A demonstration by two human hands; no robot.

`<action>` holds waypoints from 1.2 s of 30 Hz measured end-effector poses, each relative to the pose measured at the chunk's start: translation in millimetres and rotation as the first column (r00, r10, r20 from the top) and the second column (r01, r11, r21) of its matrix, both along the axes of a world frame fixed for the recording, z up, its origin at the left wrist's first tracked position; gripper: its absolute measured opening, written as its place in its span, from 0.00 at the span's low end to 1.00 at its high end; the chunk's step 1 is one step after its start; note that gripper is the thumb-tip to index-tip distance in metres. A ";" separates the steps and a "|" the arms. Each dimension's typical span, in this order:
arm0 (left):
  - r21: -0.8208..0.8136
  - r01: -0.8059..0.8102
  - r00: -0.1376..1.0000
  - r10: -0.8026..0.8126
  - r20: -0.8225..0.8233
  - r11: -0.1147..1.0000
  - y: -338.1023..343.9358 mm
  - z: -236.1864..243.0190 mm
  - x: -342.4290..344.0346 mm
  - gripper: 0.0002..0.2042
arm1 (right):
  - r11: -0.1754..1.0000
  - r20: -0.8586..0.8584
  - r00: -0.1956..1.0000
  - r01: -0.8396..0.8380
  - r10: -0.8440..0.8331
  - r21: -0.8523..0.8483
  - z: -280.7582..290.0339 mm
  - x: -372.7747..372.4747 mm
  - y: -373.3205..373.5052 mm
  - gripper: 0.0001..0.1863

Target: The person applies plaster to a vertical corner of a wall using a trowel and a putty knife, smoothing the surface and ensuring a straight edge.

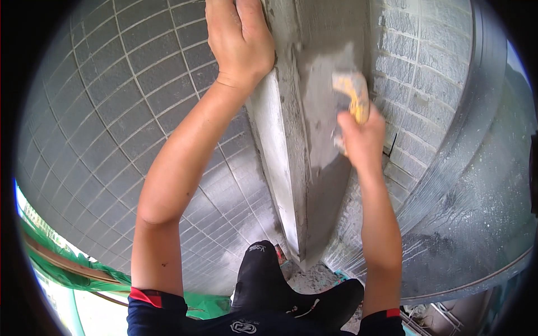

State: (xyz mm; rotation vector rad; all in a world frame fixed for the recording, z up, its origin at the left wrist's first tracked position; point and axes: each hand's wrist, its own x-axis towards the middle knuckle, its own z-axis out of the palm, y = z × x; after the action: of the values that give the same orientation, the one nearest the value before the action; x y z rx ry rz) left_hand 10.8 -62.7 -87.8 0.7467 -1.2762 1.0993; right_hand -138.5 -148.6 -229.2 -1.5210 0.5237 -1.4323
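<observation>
- We see grey cement (320, 147), matt, smooth in patches, rough along its edge.
- We find the long bar (272, 129) pale, smooth, dully shiny, like metal.
- The tool handle (358, 96) looks smeared and scuffed; blur hides its material.
- Left wall tiles (148, 64) look flat, with a soft sheen.
- Right wall tiles (440, 70) look rippled and glossier.

Daylit, fairly bright o/all; lower L blown out to white next to green netting (207, 304). Glare on R tiled wall (414, 61), softer sheen low on L tiled wall (140, 101). R hand (365, 137) + yellow tool handle (355, 95) motion-blurred. Fisheye bends tile lines, esp. nr edges; corners vignetted to blk.
</observation>
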 end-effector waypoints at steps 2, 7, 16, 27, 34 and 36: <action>-0.036 0.019 1.000 -0.018 0.023 0.999 -5.5 0.4 3.1 0.19 | 0.988 0.032 0.997 0.075 -0.072 -0.134 33.2 0.7 -13.3 0.13; 0.028 0.076 0.997 -0.075 -0.034 0.997 0.1 -0.3 -3.1 0.19 | 0.994 -0.017 0.999 -0.029 0.027 -0.104 51.4 -1.2 -14.8 0.10; 0.005 0.032 0.999 -0.032 0.020 0.999 -3.9 0.3 6.2 0.20 | 0.997 -0.127 0.992 0.014 -0.004 0.078 -245.0 -5.2 12.9 0.19; 0.008 -0.034 0.999 0.034 -0.024 0.999 -0.8 -2.5 8.0 0.19 | 0.991 -0.010 0.996 0.090 -0.091 -0.097 -99.6 -1.4 6.4 0.16; -0.014 -0.080 0.996 0.079 -0.036 0.997 0.5 -1.5 3.6 0.18 | 0.963 0.034 0.987 0.162 -0.159 -0.216 36.4 1.2 -0.4 0.11; 0.027 -0.060 0.997 0.061 -0.043 0.998 3.5 -2.7 2.6 0.19 | 0.977 -0.003 0.989 0.145 -0.147 -0.154 61.7 1.2 1.9 0.11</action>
State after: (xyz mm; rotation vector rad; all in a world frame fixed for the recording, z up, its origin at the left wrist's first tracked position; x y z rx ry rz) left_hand 13.4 -59.2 -90.5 0.8287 -1.2396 1.1110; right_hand -137.3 -146.6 -167.5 -1.6431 0.5534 -1.6072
